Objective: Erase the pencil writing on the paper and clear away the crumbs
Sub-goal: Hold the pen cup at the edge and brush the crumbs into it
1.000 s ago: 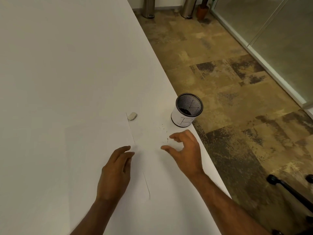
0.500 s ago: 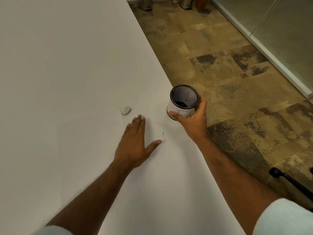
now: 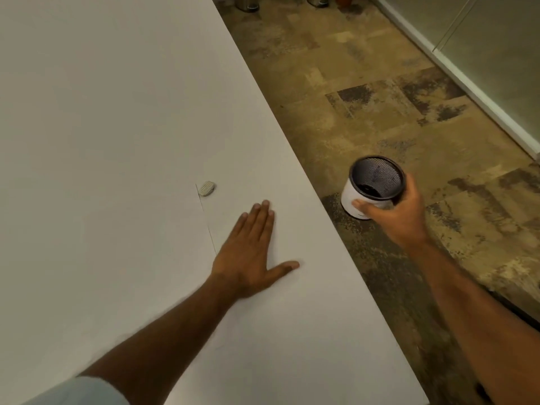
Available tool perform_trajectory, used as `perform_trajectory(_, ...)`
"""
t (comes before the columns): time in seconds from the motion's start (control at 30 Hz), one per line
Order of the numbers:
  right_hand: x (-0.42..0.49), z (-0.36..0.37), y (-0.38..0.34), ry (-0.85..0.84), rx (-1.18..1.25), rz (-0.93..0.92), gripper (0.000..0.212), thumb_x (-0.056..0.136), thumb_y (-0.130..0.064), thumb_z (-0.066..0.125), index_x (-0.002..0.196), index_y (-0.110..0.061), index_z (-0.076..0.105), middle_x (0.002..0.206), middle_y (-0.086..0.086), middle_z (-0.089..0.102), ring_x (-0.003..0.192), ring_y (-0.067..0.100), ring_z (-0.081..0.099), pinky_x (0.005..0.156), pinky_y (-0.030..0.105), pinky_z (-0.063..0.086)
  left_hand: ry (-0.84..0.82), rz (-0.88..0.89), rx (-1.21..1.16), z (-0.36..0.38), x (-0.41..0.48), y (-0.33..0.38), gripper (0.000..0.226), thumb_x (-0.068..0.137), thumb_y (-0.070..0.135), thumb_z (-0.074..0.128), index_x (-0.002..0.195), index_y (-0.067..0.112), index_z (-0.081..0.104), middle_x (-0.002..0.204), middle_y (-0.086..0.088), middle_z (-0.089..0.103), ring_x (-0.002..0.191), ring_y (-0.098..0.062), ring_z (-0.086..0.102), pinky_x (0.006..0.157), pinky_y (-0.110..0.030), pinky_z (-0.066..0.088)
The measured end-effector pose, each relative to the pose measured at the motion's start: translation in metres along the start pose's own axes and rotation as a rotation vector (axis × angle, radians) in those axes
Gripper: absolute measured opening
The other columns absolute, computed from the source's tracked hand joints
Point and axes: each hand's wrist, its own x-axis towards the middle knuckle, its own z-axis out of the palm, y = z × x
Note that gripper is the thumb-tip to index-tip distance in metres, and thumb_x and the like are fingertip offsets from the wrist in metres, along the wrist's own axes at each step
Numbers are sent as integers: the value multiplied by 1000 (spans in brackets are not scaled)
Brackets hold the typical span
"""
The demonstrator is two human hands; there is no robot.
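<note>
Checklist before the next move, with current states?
1. Right hand grips the mesh cup: ok, fingers and thumb wrap its wall.
2. Cup mouth open and facing up: ok.
3. Cup rim tucked against the table edge: not ok, it hangs over the floor, apart from the edge.
4. Left hand flat on the table, fingers straight, ready to sweep: ok.
5. Crumbs located ahead of the left hand: cannot tell, none resolvable.
6. Eraser out of the sweep path: ok, it lies beyond and left of the fingertips.
</note>
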Motion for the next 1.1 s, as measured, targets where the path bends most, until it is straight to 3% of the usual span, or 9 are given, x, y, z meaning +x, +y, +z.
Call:
perform_trajectory(0.1,-6,-25,19,-163,-83,21,86,57,-28,89,132,-19,47,124,-5,58,113,0,54,87,9,46,7,20,-50,5,-13,13,104,80,85,-2,154,14,-19,160,-2,-30,146,-12,-29,123,-36,-7)
perform_trajectory(0.23,-10,-21,48,-354,-189,33,86,58,-17,92,130,-27,45,123,-16,55,114,0,54,93,23,48,215,-67,-219,-2,-19,13,95,89,78,10,158,13,-1,164,2,-10,151,-10,-10,123,-27,-6)
perform_trajectory(0.33,-15,-6,64,-419,-231,21,88,56,-15,92,127,-32,43,118,-18,55,108,-2,53,87,7,43,257,-298,-218,-1,-18,4,99,86,80,4,158,12,-4,165,-1,-11,152,-13,-12,123,-31,-7)
perform_trajectory(0.5,-17,7,87,-422,-223,17,85,55,-9,91,127,-21,47,118,-7,57,107,6,55,81,-1,38,170,-445,-114,16,-10,27,113,79,87,-2,154,4,-16,162,-12,-24,149,-22,-24,122,-39,-13)
perform_trajectory(0.7,-18,9,91,-449,-213,29,87,56,-19,92,129,-25,45,120,-13,55,110,1,52,84,1,39,117,-286,-84,24,28,97,109,79,83,-6,154,4,-15,161,-15,-24,149,-27,-24,121,-41,-13)
perform_trajectory(0.8,-18,12,89,-460,-188,21,86,58,-26,91,130,-25,44,123,-11,55,112,3,53,89,10,42,108,-267,-77,22,43,114,105,81,81,-6,154,6,-16,162,-14,-24,149,-26,-23,121,-40,-13)
perform_trajectory(0.93,-21,18,88,-453,-179,30,85,56,-33,92,127,-34,45,122,-17,56,112,0,54,90,19,45,257,-208,-269,8,32,95,94,88,72,4,157,9,-5,165,-6,-12,151,-17,-12,120,-28,-11)
perform_trajectory(1.03,-22,24,90,-439,-172,23,86,53,-36,93,125,-36,45,121,-16,54,111,0,52,90,19,42,370,-368,-339,-1,14,51,92,88,69,8,157,7,5,166,-6,0,152,-15,-3,121,-25,-7)
perform_trajectory(1.1,-22,26,92,-438,-157,28,86,53,-36,93,126,-32,47,124,-11,53,112,0,52,89,15,41,284,-465,-226,0,6,29,96,89,74,6,157,6,-1,166,-8,-7,152,-18,-9,123,-33,-7)
